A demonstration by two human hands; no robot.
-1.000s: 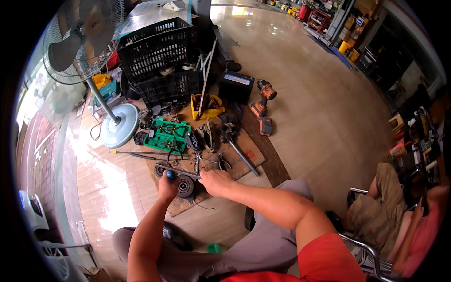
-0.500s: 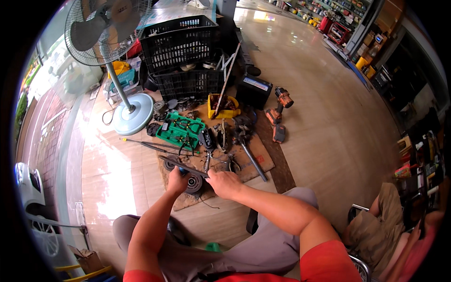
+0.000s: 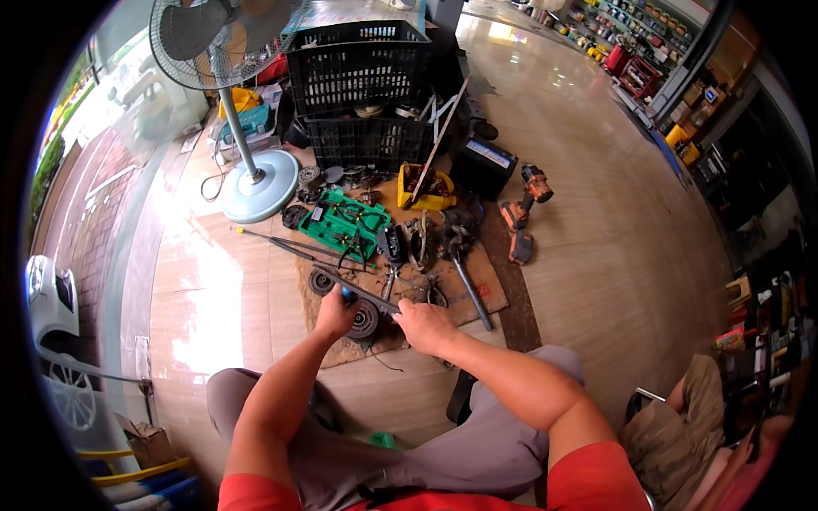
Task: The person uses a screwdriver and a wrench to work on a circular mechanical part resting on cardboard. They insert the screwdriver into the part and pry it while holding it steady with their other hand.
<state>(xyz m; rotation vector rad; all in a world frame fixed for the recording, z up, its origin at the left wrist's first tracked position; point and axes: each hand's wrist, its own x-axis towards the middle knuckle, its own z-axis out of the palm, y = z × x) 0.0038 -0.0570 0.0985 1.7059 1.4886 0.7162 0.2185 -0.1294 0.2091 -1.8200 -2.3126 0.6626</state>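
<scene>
A long, dark, narrow bar [image 3: 369, 296] slants across in front of me, above the near part of a cardboard sheet. My left hand [image 3: 337, 315] is closed round it near its middle, with a bit of blue showing by the thumb. At the bar's near right end, my right hand [image 3: 426, 327] pinches it. A round black pulley-like part [image 3: 365, 322] with a ringed centre lies just below the bar, between my hands. A similar wheel [image 3: 321, 282] sits by its far end. What exactly the bar is cannot be made out.
Past my hands lie a green tool case [image 3: 345, 223], greasy metal parts, a metal tube [image 3: 474, 294] and a yellow container [image 3: 426, 187]. A battery [image 3: 484, 166], a cordless driver [image 3: 521, 213], black crates [image 3: 358, 68] and a fan [image 3: 260, 183] stand around. Another person [image 3: 682, 409] sits at right.
The whole scene has shifted right and slightly up in the picture as my head turned. Both hands keep their hold on the bar, in nearly the same pose.
</scene>
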